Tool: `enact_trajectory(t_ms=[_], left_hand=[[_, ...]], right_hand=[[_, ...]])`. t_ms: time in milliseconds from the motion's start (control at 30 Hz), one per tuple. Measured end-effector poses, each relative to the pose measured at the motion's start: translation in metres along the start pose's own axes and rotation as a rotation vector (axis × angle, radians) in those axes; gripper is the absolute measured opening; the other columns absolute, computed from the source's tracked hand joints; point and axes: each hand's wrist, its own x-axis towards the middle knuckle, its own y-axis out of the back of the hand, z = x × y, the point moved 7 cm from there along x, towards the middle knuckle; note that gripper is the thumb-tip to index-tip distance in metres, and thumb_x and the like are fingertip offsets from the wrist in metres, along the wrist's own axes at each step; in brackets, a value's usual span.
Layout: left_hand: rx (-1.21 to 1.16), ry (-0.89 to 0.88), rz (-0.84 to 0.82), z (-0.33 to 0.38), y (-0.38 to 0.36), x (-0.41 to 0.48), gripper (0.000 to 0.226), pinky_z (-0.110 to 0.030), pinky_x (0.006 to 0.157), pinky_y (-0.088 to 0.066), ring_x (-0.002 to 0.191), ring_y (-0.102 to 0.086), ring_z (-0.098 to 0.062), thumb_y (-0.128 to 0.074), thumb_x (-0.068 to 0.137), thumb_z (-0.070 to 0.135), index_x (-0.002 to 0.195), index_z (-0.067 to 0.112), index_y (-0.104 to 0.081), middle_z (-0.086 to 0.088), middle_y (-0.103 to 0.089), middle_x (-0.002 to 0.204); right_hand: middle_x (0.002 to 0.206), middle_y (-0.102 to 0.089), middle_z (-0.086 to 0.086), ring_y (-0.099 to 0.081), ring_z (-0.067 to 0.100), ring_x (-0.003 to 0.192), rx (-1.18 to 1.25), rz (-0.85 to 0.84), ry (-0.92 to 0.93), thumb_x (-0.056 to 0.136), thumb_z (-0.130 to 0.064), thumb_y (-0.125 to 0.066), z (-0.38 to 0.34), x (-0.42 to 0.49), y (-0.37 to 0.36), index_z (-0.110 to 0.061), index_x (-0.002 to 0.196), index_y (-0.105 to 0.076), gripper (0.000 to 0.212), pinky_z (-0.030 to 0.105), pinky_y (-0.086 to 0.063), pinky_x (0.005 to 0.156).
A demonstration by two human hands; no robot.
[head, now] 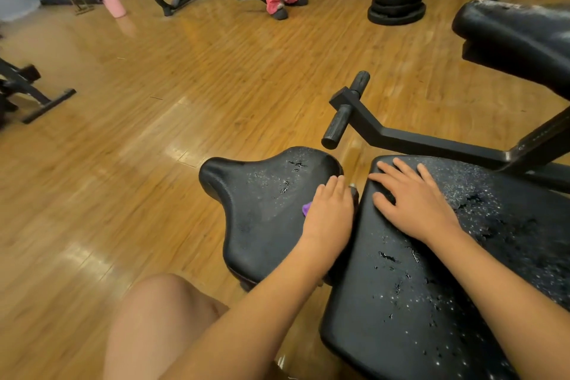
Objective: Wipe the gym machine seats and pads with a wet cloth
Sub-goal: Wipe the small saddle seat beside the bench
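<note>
Left hand (330,213) on seat (262,213), right hand (413,200) on pad (416,302).

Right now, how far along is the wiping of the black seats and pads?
Done: nothing plainly; white specks are visible. In hand: the left hand presses a purple cloth on the black saddle-shaped seat. Left: the large black rectangular pad under the flat right hand, and the worn black pad at upper right.
</note>
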Motion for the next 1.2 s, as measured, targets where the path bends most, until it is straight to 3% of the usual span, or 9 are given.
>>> enact_trajectory(t_ms=[67, 200, 400, 533, 667, 800, 900, 1033, 1200], left_hand=[[-0.063, -0.016, 0.015, 0.003, 0.000, -0.045, 0.054, -0.043, 0.115, -0.031, 0.146, -0.029, -0.032, -0.049, 0.097, 0.017, 0.148, 0.002, -0.039, -0.017, -0.033, 0.157], [-0.207, 0.078, 0.033, -0.021, -0.001, -0.116, 0.068, -0.039, 0.102, -0.047, 0.134, -0.051, -0.027, -0.078, 0.072, 0.013, 0.137, 0.008, -0.057, -0.011, -0.052, 0.146], [-0.391, 0.381, 0.115, -0.101, 0.001, -0.128, 0.050, -0.044, 0.121, -0.019, 0.152, -0.014, -0.025, -0.035, 0.105, 0.012, 0.154, 0.009, -0.025, -0.010, -0.018, 0.164], [-0.439, 0.566, 0.232, -0.162, 0.002, -0.091, 0.040, -0.055, 0.116, -0.028, 0.149, -0.019, -0.032, -0.037, 0.101, 0.004, 0.141, 0.002, -0.039, -0.016, -0.024, 0.161], [-0.447, 0.672, 0.327, -0.197, 0.006, -0.062, 0.031, -0.054, 0.107, -0.033, 0.142, -0.026, -0.037, -0.036, 0.101, 0.004, 0.128, -0.002, -0.049, -0.020, -0.037, 0.152], [-0.451, 0.634, 0.314, -0.181, 0.004, -0.077, 0.031, -0.053, 0.112, -0.030, 0.146, -0.023, -0.038, -0.035, 0.104, 0.009, 0.131, 0.000, -0.046, -0.021, -0.030, 0.157], [-0.398, 0.564, 0.292, -0.135, 0.006, -0.111, 0.028, -0.049, 0.105, -0.039, 0.136, -0.035, -0.038, -0.041, 0.099, 0.011, 0.125, 0.005, -0.048, -0.018, -0.036, 0.151], [-0.355, 0.481, 0.237, -0.057, 0.000, -0.157, 0.051, -0.042, 0.119, -0.026, 0.150, -0.023, -0.027, -0.037, 0.101, 0.022, 0.150, 0.007, -0.036, -0.010, -0.027, 0.161], [-0.427, 0.554, 0.218, -0.079, 0.000, -0.144, 0.051, -0.042, 0.122, -0.018, 0.152, -0.013, -0.022, -0.032, 0.105, 0.021, 0.154, 0.008, -0.028, -0.008, -0.019, 0.164]], right_hand=[[0.159, -0.028, -0.012, -0.012, 0.012, 0.150, 0.002, -0.002, 0.003, 0.098, -0.047, -0.035, 0.002, 0.000, -0.001, -0.037, 0.144, -0.043, 0.048, 0.045, -0.002, 0.123], [0.160, -0.026, -0.012, -0.011, 0.012, 0.151, -0.001, -0.015, 0.013, 0.099, -0.048, -0.034, 0.000, -0.001, -0.005, -0.038, 0.145, -0.042, 0.048, 0.045, -0.002, 0.123], [0.160, -0.026, -0.012, -0.011, 0.012, 0.151, -0.008, -0.021, 0.017, 0.099, -0.049, -0.033, -0.001, 0.001, -0.006, -0.038, 0.145, -0.041, 0.048, 0.046, -0.002, 0.123], [0.160, -0.026, -0.013, -0.011, 0.012, 0.151, -0.003, -0.026, 0.018, 0.098, -0.048, -0.034, -0.003, 0.001, -0.007, -0.038, 0.145, -0.041, 0.048, 0.045, -0.002, 0.123], [0.160, -0.027, -0.012, -0.011, 0.012, 0.150, -0.002, -0.022, 0.012, 0.098, -0.048, -0.034, -0.004, 0.000, -0.005, -0.038, 0.145, -0.042, 0.048, 0.045, -0.003, 0.123], [0.160, -0.027, -0.012, -0.011, 0.012, 0.150, -0.008, -0.020, 0.014, 0.098, -0.048, -0.034, -0.003, -0.001, -0.004, -0.037, 0.145, -0.042, 0.048, 0.045, -0.003, 0.123], [0.160, -0.027, -0.011, -0.012, 0.012, 0.150, -0.016, -0.012, 0.015, 0.098, -0.047, -0.034, -0.002, -0.001, -0.003, -0.036, 0.145, -0.042, 0.048, 0.046, -0.004, 0.123], [0.160, -0.026, -0.012, -0.011, 0.012, 0.151, -0.014, -0.016, 0.014, 0.099, -0.048, -0.034, -0.003, -0.001, -0.004, -0.037, 0.145, -0.041, 0.048, 0.046, -0.003, 0.123], [0.160, -0.027, -0.012, -0.011, 0.012, 0.150, 0.001, -0.010, 0.015, 0.099, -0.047, -0.035, -0.004, 0.000, -0.003, -0.037, 0.145, -0.042, 0.048, 0.046, -0.003, 0.123]])
